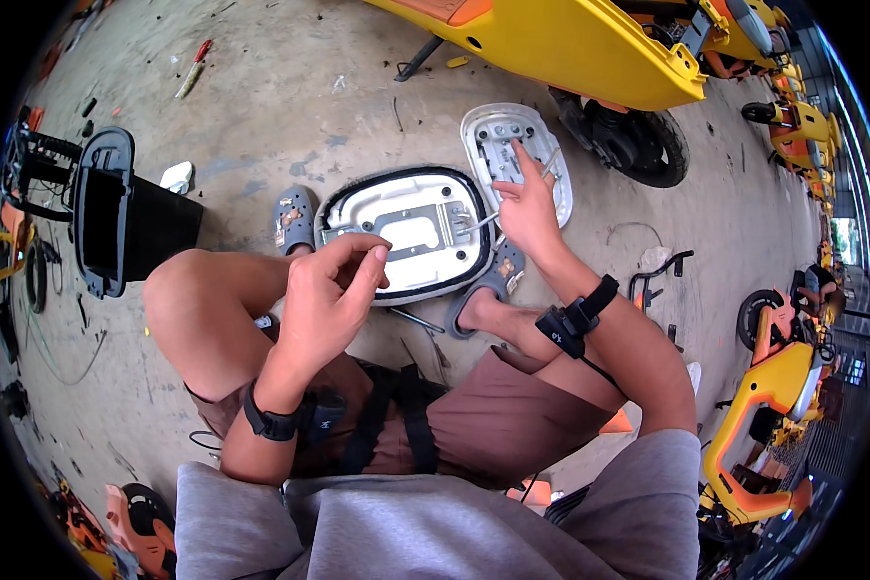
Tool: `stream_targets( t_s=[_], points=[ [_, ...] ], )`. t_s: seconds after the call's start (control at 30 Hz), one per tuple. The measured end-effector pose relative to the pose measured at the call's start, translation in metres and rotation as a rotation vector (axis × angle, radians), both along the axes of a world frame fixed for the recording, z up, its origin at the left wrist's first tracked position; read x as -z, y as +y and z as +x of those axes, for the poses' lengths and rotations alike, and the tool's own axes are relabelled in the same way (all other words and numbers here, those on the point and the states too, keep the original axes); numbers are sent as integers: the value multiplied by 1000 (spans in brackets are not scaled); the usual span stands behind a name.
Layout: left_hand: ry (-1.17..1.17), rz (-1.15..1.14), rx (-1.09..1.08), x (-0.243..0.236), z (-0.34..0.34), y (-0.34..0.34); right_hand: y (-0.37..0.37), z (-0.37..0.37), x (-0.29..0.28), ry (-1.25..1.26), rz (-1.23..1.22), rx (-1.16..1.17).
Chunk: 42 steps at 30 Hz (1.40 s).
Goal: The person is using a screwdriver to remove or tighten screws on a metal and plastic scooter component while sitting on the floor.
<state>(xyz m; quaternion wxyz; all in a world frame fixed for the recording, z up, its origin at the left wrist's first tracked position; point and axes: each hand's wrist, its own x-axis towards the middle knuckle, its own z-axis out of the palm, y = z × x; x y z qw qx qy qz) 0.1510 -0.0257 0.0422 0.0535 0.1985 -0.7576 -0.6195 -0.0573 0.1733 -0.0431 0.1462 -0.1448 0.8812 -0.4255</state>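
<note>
Between my feet lies an oval seat base (336, 215), underside up, with a white inner shell, a dark rim and a metal hinge bracket (447, 221) on its right side. Over its near left edge, my left hand (331, 295) is closed with thumb and forefinger together; whatever they pinch is hidden. My right hand (530, 205) is above the seat's right edge, forefinger stretched out and other fingers partly curled round a thin metal tool, apparently a T-handle wrench (478, 225). Its shaft runs left toward the bracket. Beyond that hand lies a smaller white oval pad (501, 116) with metal fittings.
A black storage bin (164, 224) stands at the left. A yellow scooter body (570, 48) with its wheel (648, 150) is at the far right. A red-handled screwdriver (199, 60) lies far left, a bent black bar (659, 275) at right. Several more scooters line the right side.
</note>
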Motion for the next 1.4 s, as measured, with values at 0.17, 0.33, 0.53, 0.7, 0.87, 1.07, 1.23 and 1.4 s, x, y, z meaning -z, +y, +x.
stream_targets(
  t_s=[0.17, 0.33, 0.53, 0.7, 0.87, 1.07, 1.23, 1.4],
  points=[
    [15, -28, 15, 1, -1, 1, -1, 1, -17, -54, 11, -95],
    [34, -16, -19, 2, -4, 2, 1, -4, -11, -17, -7, -104],
    [9, -31, -17, 1, -3, 1, -1, -3, -1, 124, 200, -116],
    [17, 4, -65, 1, 2, -2, -6, -1, -7, 134, 255, -90],
    [88, 37, -72, -8, 0, 0, -4, -13, -10, 130, 346, -133],
    [143, 81, -86, -16, 3, -2, -11, -14, -16, 63, 359, -101],
    [177, 127, -188, -10, 8, -12, -20, -2, -21, 69, 356, -108],
    [205, 201, -311, -18, 14, -23, -16, -4, -17, 67, 327, -156]
  ],
)
